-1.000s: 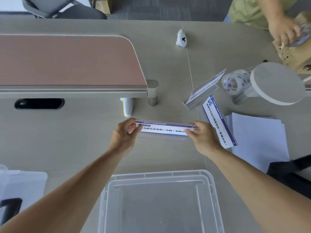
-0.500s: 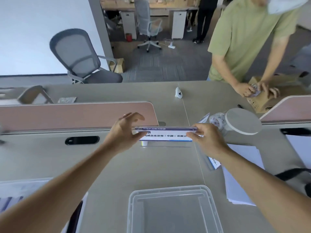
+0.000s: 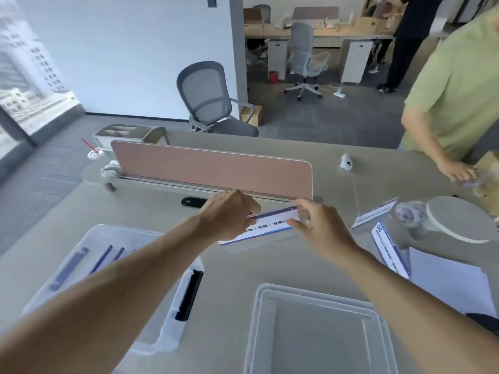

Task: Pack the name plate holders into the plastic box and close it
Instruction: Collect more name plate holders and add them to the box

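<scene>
I hold one clear name plate holder (image 3: 266,228) with a white and blue card above the desk, tilted with its right end higher. My left hand (image 3: 225,214) grips its left end and my right hand (image 3: 321,230) pinches its right end. A clear plastic box (image 3: 172,314) with black latches lies at the lower left under my left forearm, with several blue-edged holders (image 3: 102,259) inside. A clear lid (image 3: 318,333) lies flat in front of me. Two more name plate holders (image 3: 374,214) (image 3: 391,249) rest on the desk to the right.
A pink divider panel (image 3: 213,171) runs across the desk behind my hands. A tape roll (image 3: 409,213) and a round grey base (image 3: 459,220) stand at the right, with white paper (image 3: 448,284) nearby. A person in a green shirt (image 3: 456,85) handles a cardboard box (image 3: 490,179).
My view has swung up and to the left, bringing the plastic box at the lower left into sight. Both hands keep hold of the holder, which has tilted and moved left.
</scene>
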Demonstrator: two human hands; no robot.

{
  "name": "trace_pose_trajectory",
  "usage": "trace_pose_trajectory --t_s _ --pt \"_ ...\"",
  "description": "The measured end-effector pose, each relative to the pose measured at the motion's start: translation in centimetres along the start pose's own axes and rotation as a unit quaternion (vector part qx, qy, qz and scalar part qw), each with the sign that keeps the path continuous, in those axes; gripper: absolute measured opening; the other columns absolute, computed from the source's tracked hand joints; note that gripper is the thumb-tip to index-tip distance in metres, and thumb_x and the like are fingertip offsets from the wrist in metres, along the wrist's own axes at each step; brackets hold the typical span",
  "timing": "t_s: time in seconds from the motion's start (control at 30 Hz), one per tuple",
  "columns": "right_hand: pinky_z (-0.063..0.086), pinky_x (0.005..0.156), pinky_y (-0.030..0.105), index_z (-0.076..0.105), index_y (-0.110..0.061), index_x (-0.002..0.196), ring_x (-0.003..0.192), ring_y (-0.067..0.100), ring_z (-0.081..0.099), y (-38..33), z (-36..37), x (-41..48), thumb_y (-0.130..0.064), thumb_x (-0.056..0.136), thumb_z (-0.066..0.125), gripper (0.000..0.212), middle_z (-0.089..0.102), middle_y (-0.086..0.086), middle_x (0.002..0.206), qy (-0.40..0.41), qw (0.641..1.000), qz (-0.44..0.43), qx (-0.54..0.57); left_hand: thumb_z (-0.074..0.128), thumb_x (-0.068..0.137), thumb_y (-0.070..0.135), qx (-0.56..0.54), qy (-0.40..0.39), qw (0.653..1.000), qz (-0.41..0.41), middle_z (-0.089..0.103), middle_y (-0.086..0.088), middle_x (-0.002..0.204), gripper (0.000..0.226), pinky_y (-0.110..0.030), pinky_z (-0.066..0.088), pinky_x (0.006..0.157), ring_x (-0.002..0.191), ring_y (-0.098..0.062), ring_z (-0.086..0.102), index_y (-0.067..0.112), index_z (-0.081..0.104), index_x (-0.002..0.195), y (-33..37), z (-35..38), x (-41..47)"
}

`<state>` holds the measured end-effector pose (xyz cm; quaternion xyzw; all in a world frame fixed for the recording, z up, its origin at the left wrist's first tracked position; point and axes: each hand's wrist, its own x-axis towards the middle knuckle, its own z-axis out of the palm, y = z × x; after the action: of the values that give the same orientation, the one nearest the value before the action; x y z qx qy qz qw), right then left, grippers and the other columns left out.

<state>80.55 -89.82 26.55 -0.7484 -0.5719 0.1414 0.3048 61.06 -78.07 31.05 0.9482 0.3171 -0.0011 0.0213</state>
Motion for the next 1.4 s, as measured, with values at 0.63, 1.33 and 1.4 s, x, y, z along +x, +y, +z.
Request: trace_pose_trajectory --t_s 0.63,1.33,1.4 --pt "0.035 0.107 0.032 0.05 -0.02 0.138 0.129 0.02 0.044 -17.5 27.9 1.9 -0.044 0.095 0.056 0.049 0.054 -0.001 0.137 -0.29 0.925 -0.193 -0.152 0.058 0.074 0.009 -0.153 -0.062 0.921 -0.352 0.032 -0.001 0.053 0.034 -0.022 0.021 0.046 0.047 -0.022 0.03 0.011 0.031 0.055 -27.1 12.5 -18.8" --pt "0.024 0.11 0.032 0.065 -0.023 0.118 0.124 0.018 0.048 -14.7 35.5 -0.6 -0.04 0.096 0.05 0.031 0.064 -0.005 0.124 -0.32 0.906 -0.167 -0.22 0.053 0.08 -0.002 -0.162 -0.141 0.91 -0.354 0.061 -0.007 0.065 0.032 -0.037 0.056 0.054 0.064 -0.03 0.067 0.014 0.039 0.056 -28.8 24.2 -17.9" --pt "0.025 0.11 0.033 0.065 -0.022 0.117 0.124 0.018 0.05 -14.6 35.6 -0.6 -0.04 0.096 0.05 0.032 0.065 -0.005 0.122 -0.319 0.906 -0.168 -0.221 0.053 0.08 -0.003 -0.159 -0.137 0.913 -0.35 0.059 -0.006 0.063 0.032 -0.034 0.052 0.05 0.062 -0.029 0.066 0.013 0.04 0.056 -28.9 24.4 -17.7"
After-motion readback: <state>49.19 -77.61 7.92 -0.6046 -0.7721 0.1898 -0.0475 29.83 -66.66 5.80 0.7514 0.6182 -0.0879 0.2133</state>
